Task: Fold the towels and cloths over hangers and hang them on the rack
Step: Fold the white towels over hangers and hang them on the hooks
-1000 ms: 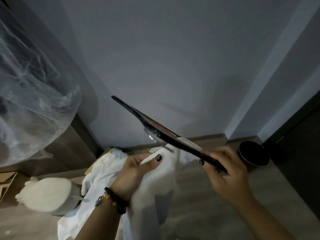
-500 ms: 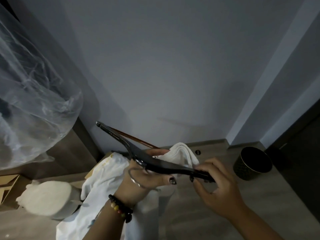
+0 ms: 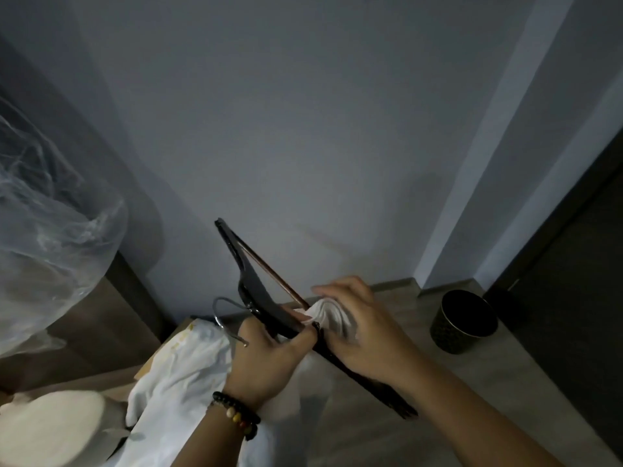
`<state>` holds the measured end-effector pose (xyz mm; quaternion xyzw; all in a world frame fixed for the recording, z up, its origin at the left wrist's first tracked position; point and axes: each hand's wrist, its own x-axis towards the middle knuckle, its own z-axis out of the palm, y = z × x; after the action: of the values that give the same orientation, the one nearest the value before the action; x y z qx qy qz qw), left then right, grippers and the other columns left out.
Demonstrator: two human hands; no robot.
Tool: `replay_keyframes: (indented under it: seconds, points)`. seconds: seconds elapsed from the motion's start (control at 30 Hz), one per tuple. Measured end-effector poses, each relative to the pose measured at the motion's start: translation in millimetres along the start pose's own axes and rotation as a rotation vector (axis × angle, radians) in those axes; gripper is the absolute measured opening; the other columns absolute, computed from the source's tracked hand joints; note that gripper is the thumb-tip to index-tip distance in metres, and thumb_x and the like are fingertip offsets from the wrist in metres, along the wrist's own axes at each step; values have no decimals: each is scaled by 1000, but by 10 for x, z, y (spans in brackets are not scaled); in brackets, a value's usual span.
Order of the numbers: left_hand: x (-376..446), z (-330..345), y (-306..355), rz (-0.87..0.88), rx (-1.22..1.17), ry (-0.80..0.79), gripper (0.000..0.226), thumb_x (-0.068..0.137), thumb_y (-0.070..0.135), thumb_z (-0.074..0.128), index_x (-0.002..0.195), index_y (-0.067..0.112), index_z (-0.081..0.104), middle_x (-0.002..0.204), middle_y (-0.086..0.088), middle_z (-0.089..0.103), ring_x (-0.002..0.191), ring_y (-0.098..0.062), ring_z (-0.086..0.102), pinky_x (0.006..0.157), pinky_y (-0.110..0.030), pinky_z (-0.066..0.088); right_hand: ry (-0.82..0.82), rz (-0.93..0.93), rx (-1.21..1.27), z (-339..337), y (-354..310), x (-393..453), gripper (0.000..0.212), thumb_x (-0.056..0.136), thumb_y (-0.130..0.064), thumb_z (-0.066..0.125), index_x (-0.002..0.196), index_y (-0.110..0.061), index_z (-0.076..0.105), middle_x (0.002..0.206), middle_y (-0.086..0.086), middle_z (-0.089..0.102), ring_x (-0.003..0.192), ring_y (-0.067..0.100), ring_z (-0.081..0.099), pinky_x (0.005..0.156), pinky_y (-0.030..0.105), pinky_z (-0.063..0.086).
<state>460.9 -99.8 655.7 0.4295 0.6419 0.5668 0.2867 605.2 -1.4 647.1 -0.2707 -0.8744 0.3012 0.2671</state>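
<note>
Both hands (image 3: 269, 358) (image 3: 364, 335), hanger (image 3: 251, 291) angled up-left

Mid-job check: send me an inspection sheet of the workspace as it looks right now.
Surface: wood-look floor, dim light.
Job's things: dark hanger tilted, metal hook toward the left; bunched white cloth at its bar; rack not seen.
Clutter: white cloth pile; pale round object, unclear; dark bin.
Grippers: left hand grips the hanger; right hand holds the bunched cloth.
Cables: nothing seen.
Surroundings: grey wall; clear plastic sheeting; dark door.
</note>
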Motion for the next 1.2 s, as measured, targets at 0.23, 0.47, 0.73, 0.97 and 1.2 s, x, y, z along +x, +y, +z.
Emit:
replay_keyframes:
  seconds: [0.23,0.47,0.73,0.97,1.2]
  points:
    - [41,-96,-67,-23,-76,-44,26,59,33,71,70,10,73,73,-9,72,70,-22,69,64,-26,55,-369,-37,-87,-23,-129,207,22,88,-15,60,109,-21,64,102,-15,54,97,-1,49,85,22,45]
    - [121,-160,-159,-93,40,84,14,75,27,66,66,16,66,69,-9,67,62,-19,62,54,-26,50,-97,-4,-148,386,-92,142,7,91,-18,52,91,-15,58,89,-2,60,79,14,56,67,37,49]
    - [127,-195,-224,-32,79,266,28,68,38,53,89,27,69,85,4,70,79,-4,64,67,-16,48,56,118,-103,511,-244,203,19,94,-28,46,102,-16,58,89,-1,63,75,17,59,66,38,52]
    - [105,-265,-295,-165,62,416,21,71,36,57,93,35,58,117,-4,47,116,-28,46,107,-50,36,162,406,-8,501,-316,338,24,97,-31,47,77,-20,40,77,0,54,70,20,52,58,29,33]
    - [147,-270,-248,-341,-162,325,14,87,19,58,92,8,65,84,-11,68,77,-24,68,73,-37,55,280,533,97,507,-266,451,50,97,-33,52,57,-17,26,57,-6,32,50,8,29,47,17,31]
